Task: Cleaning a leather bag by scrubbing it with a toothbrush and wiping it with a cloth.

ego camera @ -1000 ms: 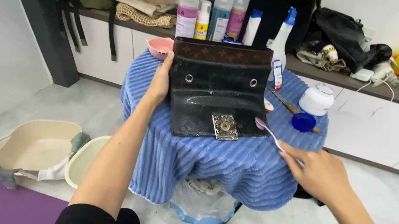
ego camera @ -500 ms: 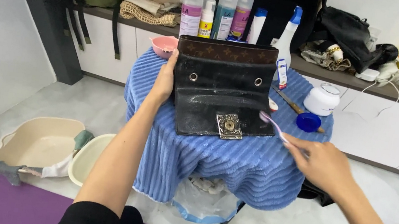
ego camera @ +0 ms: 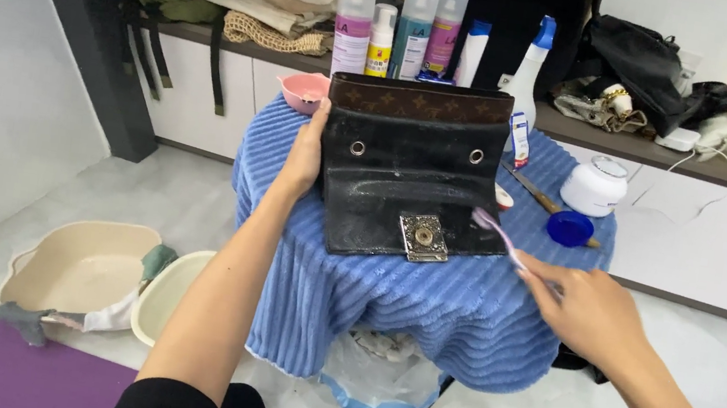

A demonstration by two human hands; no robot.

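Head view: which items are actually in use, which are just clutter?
In use: black bag, steadied by left hand; pink toothbrush in right hand; blue towel under the bag.

Lying about: white jar, blue cap, pink bowl, spray bottle, beige basins.

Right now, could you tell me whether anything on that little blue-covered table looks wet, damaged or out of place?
The black bag flap glistens unevenly, as if wet or coated. The left hand steadies its edge; the right hand holds a pink toothbrush at its right edge. Nothing looks spilled or broken.
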